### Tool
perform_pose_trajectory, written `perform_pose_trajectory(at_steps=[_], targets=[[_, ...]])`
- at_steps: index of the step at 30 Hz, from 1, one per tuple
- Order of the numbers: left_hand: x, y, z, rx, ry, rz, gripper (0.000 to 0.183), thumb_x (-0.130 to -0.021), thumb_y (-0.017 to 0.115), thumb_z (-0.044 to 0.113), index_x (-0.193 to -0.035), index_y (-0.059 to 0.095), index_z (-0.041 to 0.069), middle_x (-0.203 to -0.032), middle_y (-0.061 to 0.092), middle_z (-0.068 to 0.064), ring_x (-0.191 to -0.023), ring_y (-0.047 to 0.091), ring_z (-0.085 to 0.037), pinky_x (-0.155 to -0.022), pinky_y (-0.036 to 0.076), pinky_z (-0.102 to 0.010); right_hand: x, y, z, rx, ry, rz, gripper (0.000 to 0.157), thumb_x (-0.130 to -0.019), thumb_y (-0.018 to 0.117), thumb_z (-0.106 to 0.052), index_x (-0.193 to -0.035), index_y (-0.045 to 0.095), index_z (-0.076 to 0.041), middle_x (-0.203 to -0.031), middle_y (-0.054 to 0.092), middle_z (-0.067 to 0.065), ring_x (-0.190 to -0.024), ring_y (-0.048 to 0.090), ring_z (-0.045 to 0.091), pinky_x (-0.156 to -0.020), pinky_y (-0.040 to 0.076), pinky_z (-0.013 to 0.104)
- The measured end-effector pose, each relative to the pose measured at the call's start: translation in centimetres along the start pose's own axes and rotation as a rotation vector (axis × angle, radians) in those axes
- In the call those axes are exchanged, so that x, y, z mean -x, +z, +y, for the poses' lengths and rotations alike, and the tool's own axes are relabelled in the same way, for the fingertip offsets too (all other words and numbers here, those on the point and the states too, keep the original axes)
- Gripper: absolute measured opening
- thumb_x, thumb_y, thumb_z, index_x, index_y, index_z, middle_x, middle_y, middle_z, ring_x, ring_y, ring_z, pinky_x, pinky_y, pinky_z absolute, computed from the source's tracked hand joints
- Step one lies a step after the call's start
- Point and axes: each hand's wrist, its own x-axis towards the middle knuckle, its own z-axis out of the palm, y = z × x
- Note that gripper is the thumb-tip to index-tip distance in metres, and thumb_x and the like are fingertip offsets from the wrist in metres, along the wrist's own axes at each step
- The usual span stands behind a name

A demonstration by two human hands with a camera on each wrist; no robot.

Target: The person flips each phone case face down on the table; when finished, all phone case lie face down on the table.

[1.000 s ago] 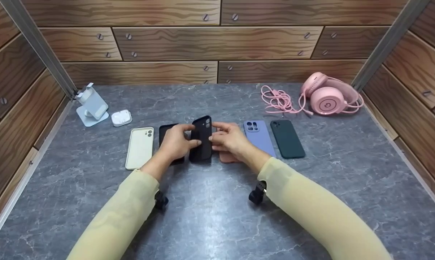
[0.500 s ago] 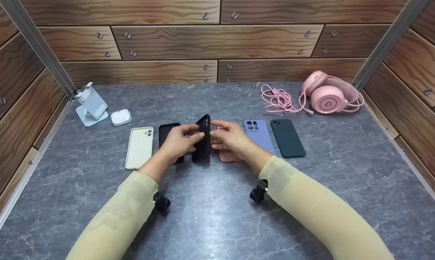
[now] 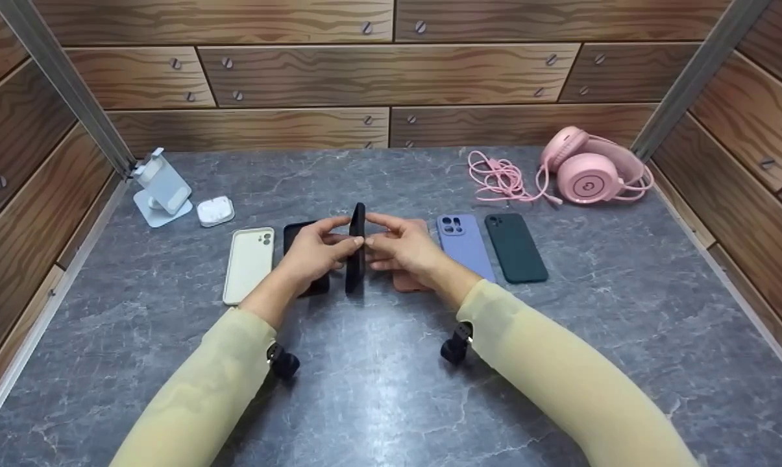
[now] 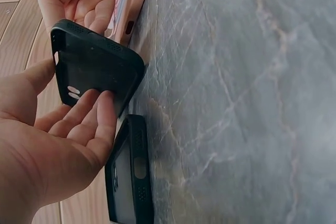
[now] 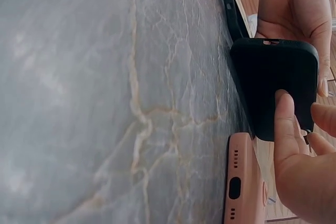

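Note:
A black phone case (image 3: 355, 269) is on its long side, nearly upright, between both hands. My left hand (image 3: 314, 251) holds it from the left, fingertips against the hollow inner face and thumb at the upper edge, as the left wrist view shows. From the other side my right hand (image 3: 409, 245) holds it with fingertips on the smooth back and the thumb near the upper edge. A second black phone case (image 4: 140, 150) lies just left of it, partly under my left hand. To the right, a salmon-pink phone case (image 5: 247, 166) is partly covered by my right hand.
A cream phone case (image 3: 249, 266) lies at the left of the row; lilac (image 3: 468, 250) and dark green (image 3: 519, 250) cases lie at the right. Behind are a light-blue stand (image 3: 169, 188), a white earphone box (image 3: 215, 211) and pink headphones (image 3: 588, 178) with coiled cable.
The black phone case has turned from leaning with its inside showing to nearly edge-on in the head view. Both hands have shifted slightly left with it.

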Motion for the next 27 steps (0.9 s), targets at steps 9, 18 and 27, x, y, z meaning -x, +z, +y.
perform_pose_trajectory(at_steps=[9,18,27], targets=[[0.2,-0.6,0.7,-0.01,-0.001,-0.027,0.065,-0.102,0.073,0.019,-0.161,0.046,0.014,-0.129,0.073,-0.017,-0.111,0.072,-0.026,-0.082,0.056,-0.034,0.1,0.4,-0.2,0.007,0.024,-0.023,0.059,-0.106,0.061,0.001,-0.161,0.047,-0.014,-0.118,0.072,0.016,-0.089,0.077,0.025,-0.073,0.063,0.03],[0.4,-0.7,1.1,-0.037,0.013,-0.033,0.064,-0.104,0.066,0.013,-0.164,0.043,0.019,-0.124,0.074,-0.014,-0.104,0.073,-0.024,-0.082,0.056,-0.039,0.1,0.3,-0.1,0.048,0.013,-0.063,0.062,-0.106,0.058,0.004,-0.163,0.044,-0.015,-0.125,0.067,0.016,-0.1,0.077,0.033,-0.074,0.063,0.03],[0.4,-0.8,0.7,-0.003,0.017,-0.03,0.064,-0.104,0.07,0.016,-0.163,0.046,0.017,-0.122,0.074,-0.019,-0.1,0.075,-0.027,-0.086,0.061,-0.047,0.0,0.4,0.3,0.065,-0.01,-0.101,0.063,-0.106,0.056,0.007,-0.164,0.042,-0.012,-0.123,0.068,0.015,-0.094,0.076,0.029,-0.075,0.063,0.033]])
